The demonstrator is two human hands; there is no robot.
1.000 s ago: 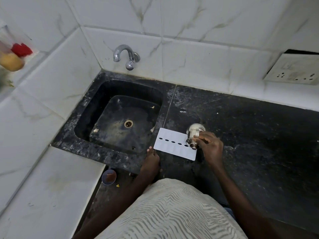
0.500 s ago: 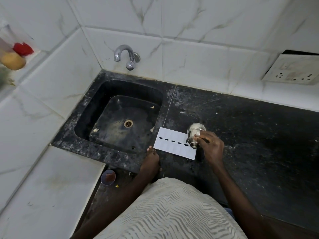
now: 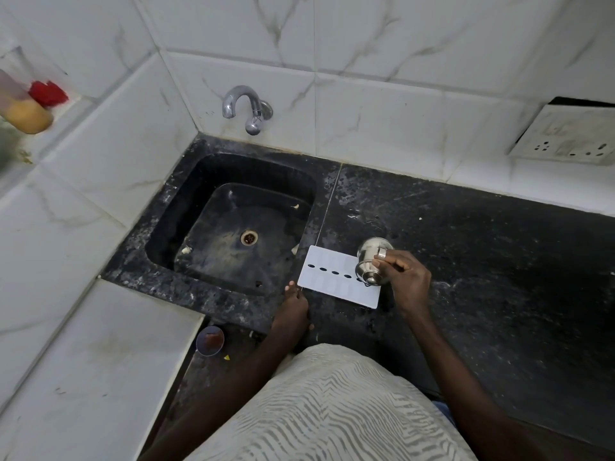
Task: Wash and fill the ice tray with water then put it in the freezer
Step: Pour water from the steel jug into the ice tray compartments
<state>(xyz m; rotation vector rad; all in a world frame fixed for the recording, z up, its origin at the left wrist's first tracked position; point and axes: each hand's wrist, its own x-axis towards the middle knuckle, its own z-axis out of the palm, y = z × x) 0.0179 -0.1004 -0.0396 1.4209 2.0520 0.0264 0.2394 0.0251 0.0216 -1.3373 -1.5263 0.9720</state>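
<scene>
A white ice tray with a row of dark oval holes lies flat on the black counter, just right of the sink. My right hand grips a small steel cup, tipped over the tray's right end. My left hand rests on the counter edge, fingertips touching the tray's near left corner. The chrome tap sticks out of the tiled wall above the sink; no water runs from it.
A white tiled ledge lies to the left of the sink. A small bowl sits below the counter front. A wall socket plate is at the upper right. Yellow and red items sit on a shelf at far left.
The steel cup has tilted slightly further over the tray's right end. My left hand has stayed at the tray's corner.
</scene>
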